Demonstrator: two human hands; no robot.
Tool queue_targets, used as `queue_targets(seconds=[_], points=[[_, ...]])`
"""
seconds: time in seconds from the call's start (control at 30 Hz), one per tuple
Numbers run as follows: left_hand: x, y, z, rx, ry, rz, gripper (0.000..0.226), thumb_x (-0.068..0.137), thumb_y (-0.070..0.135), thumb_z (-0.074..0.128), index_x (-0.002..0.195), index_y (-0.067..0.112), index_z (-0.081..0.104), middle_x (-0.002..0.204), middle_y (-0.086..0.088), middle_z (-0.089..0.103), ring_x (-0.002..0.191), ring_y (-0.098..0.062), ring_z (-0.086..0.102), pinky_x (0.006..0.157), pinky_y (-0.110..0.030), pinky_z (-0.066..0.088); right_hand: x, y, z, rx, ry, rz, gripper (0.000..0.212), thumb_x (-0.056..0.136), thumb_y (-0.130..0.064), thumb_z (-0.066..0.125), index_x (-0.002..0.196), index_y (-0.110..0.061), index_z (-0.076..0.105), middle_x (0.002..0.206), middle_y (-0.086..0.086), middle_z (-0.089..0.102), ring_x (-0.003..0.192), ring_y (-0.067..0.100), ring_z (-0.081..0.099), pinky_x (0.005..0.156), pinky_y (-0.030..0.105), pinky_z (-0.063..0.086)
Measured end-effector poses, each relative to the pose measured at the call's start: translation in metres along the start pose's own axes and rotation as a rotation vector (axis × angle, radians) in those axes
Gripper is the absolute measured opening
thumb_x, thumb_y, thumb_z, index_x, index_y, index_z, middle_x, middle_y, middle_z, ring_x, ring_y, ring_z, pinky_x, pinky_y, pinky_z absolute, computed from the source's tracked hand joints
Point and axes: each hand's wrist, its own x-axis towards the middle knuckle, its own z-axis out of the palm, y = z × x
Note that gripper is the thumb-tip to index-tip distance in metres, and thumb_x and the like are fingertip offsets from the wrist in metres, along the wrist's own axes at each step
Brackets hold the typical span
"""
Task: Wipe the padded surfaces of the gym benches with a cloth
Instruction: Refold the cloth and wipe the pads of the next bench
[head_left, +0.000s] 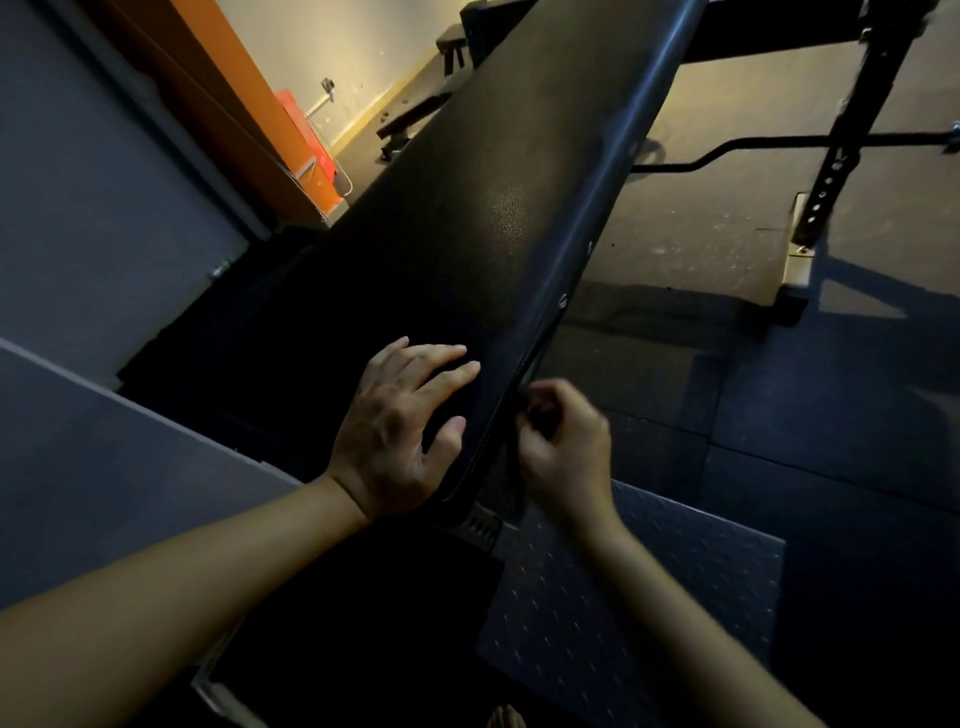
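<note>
The pad (467, 234) runs long and black from the near edge of the view up toward the far wall, tilted across the frame, its grained vinyl skin catching a dull shine halfway along. It looks firm with a little give, fixed to a heavy frame, so it should stay put under pressure. The skin is likely a bit slick, and is best worked with a flat palm along its length, with the side seam taken separately. The left hand (395, 436) lies flat on the near end of the pad, fingers straight and spread, gripping nothing. The right hand (563, 447) sits against the pad's side edge with its fingers curled. In this dim light I cannot tell whether it pinches a dark cloth, the edge, or nothing.
</note>
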Motion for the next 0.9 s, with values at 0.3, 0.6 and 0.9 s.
queue_targets(seconds=[0.3,0.6,0.9], points=[[0.0,0.0,0.001,0.002,-0.01,-0.009,0.053,0.091,0.034,0.047,0.134,0.009,0.066,0.145,-0.012,0.054,0.134,-0.026,0.051,0.119,-0.051,0.028,0.005,0.004,0.002,0.061,0.002,0.04,0.021,0.089,-0.001,0.063,0.101,-0.018,0.065,0.087,-0.01,0.064,0.079,0.004,0.062,0.07,0.024,0.054],[0.001,0.0,0.002,-0.004,0.004,0.005,0.054,0.088,0.031,0.047,0.133,0.007,0.066,0.143,-0.009,0.058,0.133,-0.024,0.053,0.118,-0.05,0.032,0.126,0.015,-0.016,-0.074,0.182,0.039,0.008,0.092,-0.009,0.064,0.093,-0.016,0.063,0.085,0.002,0.066,0.079,0.017,0.067,0.075,0.045,0.06],[0.002,0.002,0.0,0.002,-0.031,0.002,0.054,0.089,0.033,0.047,0.134,0.008,0.065,0.143,-0.009,0.058,0.132,-0.026,0.053,0.116,-0.05,0.033,-0.008,0.006,-0.005,0.121,-0.123,0.015,0.019,0.091,-0.002,0.063,0.101,-0.017,0.068,0.088,-0.007,0.068,0.081,0.007,0.066,0.072,0.031,0.057]])
